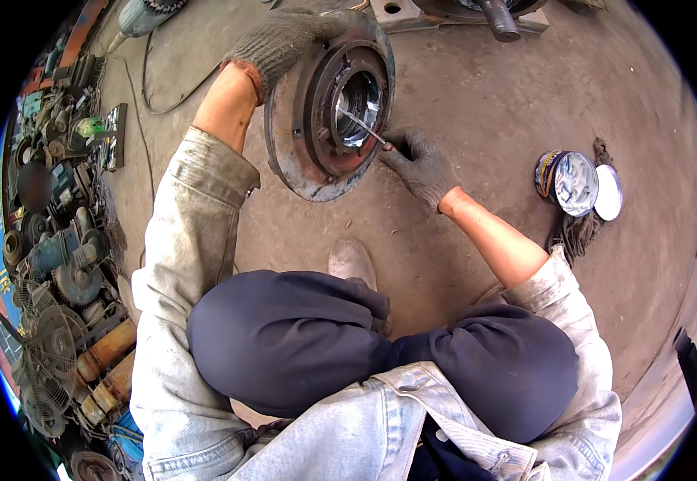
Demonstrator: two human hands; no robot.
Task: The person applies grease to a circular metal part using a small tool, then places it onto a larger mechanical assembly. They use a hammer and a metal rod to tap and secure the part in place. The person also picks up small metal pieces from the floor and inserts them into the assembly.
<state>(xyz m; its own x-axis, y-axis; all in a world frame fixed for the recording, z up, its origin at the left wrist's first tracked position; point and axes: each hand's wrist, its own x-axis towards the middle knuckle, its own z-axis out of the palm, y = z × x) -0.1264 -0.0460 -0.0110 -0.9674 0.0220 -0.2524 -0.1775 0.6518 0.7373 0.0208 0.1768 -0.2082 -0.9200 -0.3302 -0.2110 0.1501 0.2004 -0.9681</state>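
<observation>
A round dark metal end cover [288,156] stands tilted on its edge in front of me. Pale grease is smeared around the inside of its central bore. My left hand [284,44], in a grey knitted glove, grips the cover's upper rim, its fingertips partly out of sight. In my right hand [422,167], also gloved, is a screwdriver [362,126] with a thin shaft and a reddish handle, mostly hidden by the fingers. The shaft reaches into the bore, its tip by the greasy inner wall.
To the right, an open can of whitish grease [575,183] sits beside its white lid [608,192] and a dark rag [578,234]. A machine part with a shaft [499,20] lies at the far edge. Motor parts and fan guards [52,345] crowd the left; a cable [146,88] crosses the floor.
</observation>
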